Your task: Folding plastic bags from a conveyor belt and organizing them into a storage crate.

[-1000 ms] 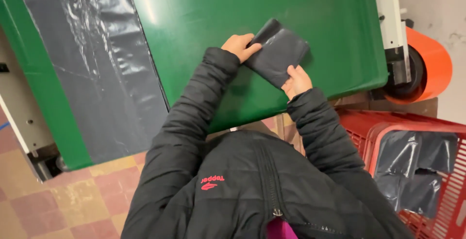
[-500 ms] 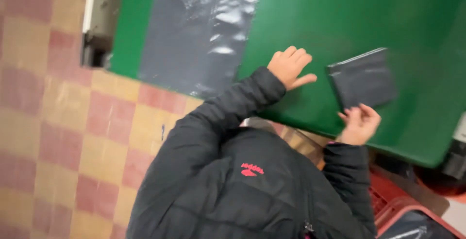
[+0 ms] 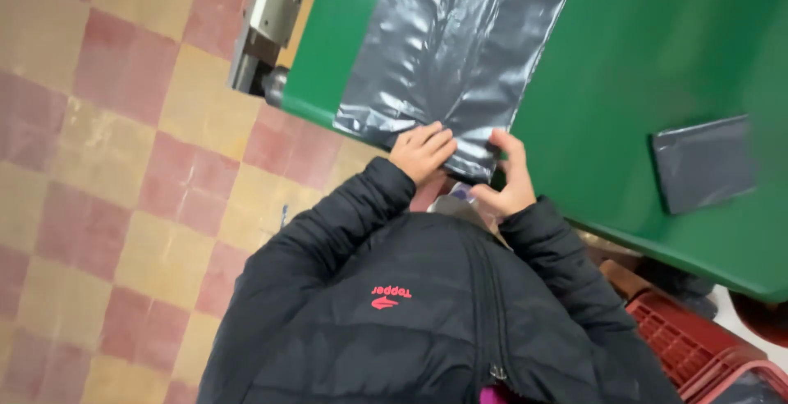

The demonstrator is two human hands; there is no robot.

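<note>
A long grey plastic bag lies flat on the green table, its near end hanging over the table's edge. My left hand rests on that near end with fingers curled over the plastic. My right hand pinches the bag's right corner at the table edge. A folded dark grey bag lies alone on the green surface to the right, away from both hands. My black padded jacket fills the lower part of the view.
A metal machine frame stands at the table's left end. The floor has red and yellow checkered tiles. A red plastic crate sits at the lower right under the table edge.
Both hands left the folded bag, which stays on the table, and moved left to the near end of the flat bag. The view swung left with them.
</note>
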